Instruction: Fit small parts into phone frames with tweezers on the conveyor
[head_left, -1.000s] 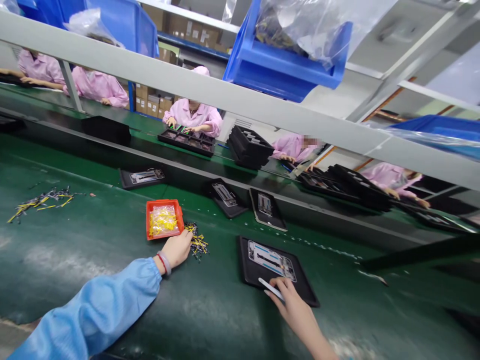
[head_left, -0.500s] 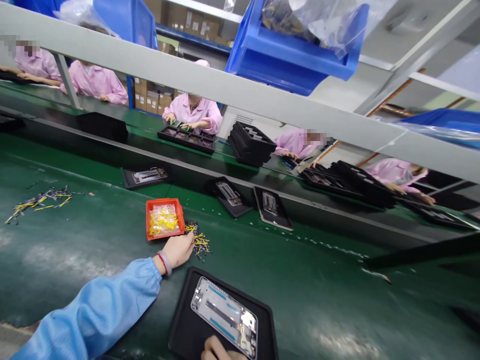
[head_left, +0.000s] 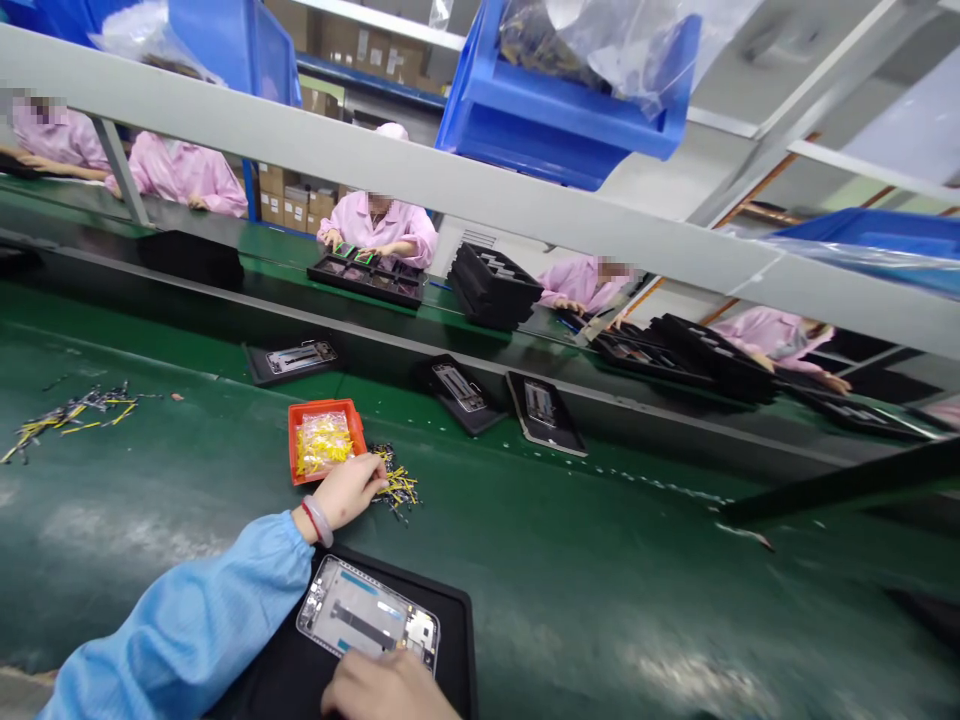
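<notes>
My left hand (head_left: 351,490) reaches to the left edge of a pile of small black and yellow strip-like parts (head_left: 401,488). Its fingertips are pinched together there; anything between them is too small to name. An orange bin (head_left: 295,468) with yellow pieces in clear plastic stands just behind that hand. Near me, a silver phone frame (head_left: 367,610) with blue strips lies on a black tray (head_left: 454,640). My right hand (head_left: 386,688) is curled over the frame's near edge. Its fingertips are bent under, and what they grip is hidden.
Another pile of strip-like parts (head_left: 82,408) lies at the left. Several phone frames on black trays (head_left: 469,412) sit along the bench's far side. A grey beam (head_left: 360,145) crosses above, with a blue bin (head_left: 555,120) over it. People in pink work across the bench.
The black tray with the phone frame has moved left, and my right hand has moved left with it, showing more fully. My left hand has shifted slightly left and stays at the pile.
</notes>
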